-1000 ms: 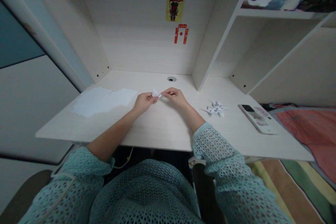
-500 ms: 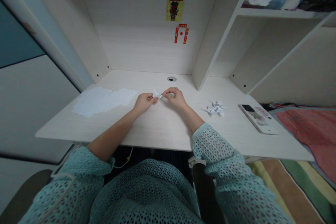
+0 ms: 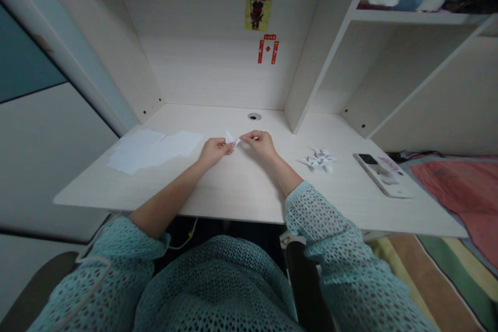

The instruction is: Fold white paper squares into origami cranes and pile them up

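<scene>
Between my hands is a small folded white paper (image 3: 230, 138), with one pointed flap standing up and a narrow tip reaching to the right. My left hand (image 3: 215, 152) pinches its body between thumb and fingers. Thumb and fingertips of my right hand (image 3: 260, 142) close on the narrow tip at the other side. Both hands are just above the white desk (image 3: 229, 192). Part of the paper is hidden behind the left fingers. To the right lies a cluster of small folded white paper pieces (image 3: 319, 160), spiky and pointed, resembling paper cranes.
Loose white paper sheets (image 3: 143, 150) are spread on the desk's left. A phone (image 3: 382, 175) in a pale case lies at the right. An upright panel (image 3: 330, 52) divides the shelf unit behind. A round cable hole (image 3: 254, 116) sits near the back wall.
The fingers of my right hand have lowered and flattened slightly over the paper's tip. My left hand keeps its pinch almost unmoved.
</scene>
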The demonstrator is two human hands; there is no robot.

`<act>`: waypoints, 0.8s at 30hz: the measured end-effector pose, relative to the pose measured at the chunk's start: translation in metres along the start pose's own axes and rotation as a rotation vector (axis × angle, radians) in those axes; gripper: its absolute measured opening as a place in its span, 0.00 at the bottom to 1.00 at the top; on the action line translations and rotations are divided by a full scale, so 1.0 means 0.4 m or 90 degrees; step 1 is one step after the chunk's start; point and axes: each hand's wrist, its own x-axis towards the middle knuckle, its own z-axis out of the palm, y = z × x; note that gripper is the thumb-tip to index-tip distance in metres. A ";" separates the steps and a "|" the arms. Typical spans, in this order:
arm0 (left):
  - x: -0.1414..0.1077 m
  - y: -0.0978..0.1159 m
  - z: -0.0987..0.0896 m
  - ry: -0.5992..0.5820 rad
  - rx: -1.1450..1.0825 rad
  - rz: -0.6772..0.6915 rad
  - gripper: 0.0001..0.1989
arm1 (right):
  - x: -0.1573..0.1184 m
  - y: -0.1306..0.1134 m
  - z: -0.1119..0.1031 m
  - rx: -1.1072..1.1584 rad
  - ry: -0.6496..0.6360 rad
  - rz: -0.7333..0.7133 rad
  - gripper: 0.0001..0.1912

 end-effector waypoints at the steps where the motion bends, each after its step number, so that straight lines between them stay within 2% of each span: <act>1: 0.001 -0.001 0.000 0.006 -0.021 -0.007 0.16 | 0.004 0.003 -0.003 0.055 -0.009 0.024 0.11; 5: 0.003 0.002 0.000 0.018 -0.047 -0.020 0.18 | 0.013 0.007 -0.013 0.159 -0.006 0.063 0.14; 13: -0.002 0.008 -0.001 0.009 -0.028 -0.011 0.20 | 0.004 0.006 0.001 0.101 -0.052 0.041 0.15; 15: -0.003 0.009 0.001 0.005 -0.036 -0.015 0.19 | 0.003 0.013 0.007 0.064 -0.040 0.024 0.14; 20: -0.008 0.016 0.010 0.004 -0.050 -0.030 0.19 | -0.001 0.023 0.022 -0.071 0.051 -0.035 0.12; 24: -0.013 0.023 0.013 0.001 -0.044 -0.031 0.20 | -0.005 0.020 0.026 -0.065 0.059 -0.056 0.10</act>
